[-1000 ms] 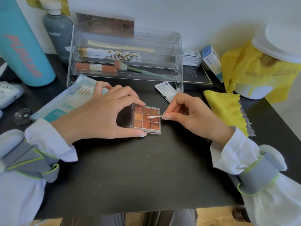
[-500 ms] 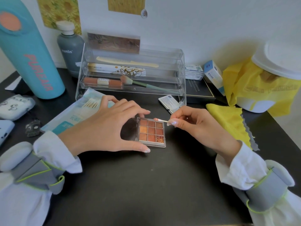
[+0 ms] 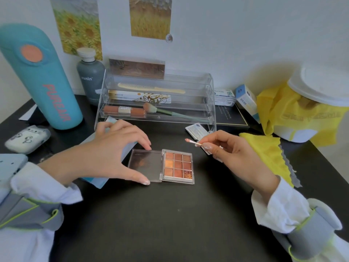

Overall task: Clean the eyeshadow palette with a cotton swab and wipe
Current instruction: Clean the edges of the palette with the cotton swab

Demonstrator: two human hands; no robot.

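Observation:
An open eyeshadow palette (image 3: 178, 165) with orange and brown pans lies flat on the black table (image 3: 170, 214), its clear lid (image 3: 145, 165) folded out to the left. My left hand (image 3: 111, 154) pinches the lid between thumb and forefinger at its front and back edges. My right hand (image 3: 232, 152) holds a cotton swab (image 3: 192, 142) up and to the right of the palette, its pinkish stained tip lifted clear of the pans. A small white wipe sachet (image 3: 195, 131) lies behind the swab. A light blue wipe pack (image 3: 98, 181) sits partly under my left hand.
A clear acrylic organizer (image 3: 156, 99) with a comb, brush and lip products stands behind the palette. A teal bottle (image 3: 41, 80) and a grey bottle (image 3: 90, 78) stand at back left. A yellow cloth (image 3: 268, 154) and a white bin with a yellow bag (image 3: 306, 108) are at right.
My right hand has lifted the swab off the pans and drawn it up and right. My left hand slid left onto the lid, uncovering the palette. The view has tilted upward.

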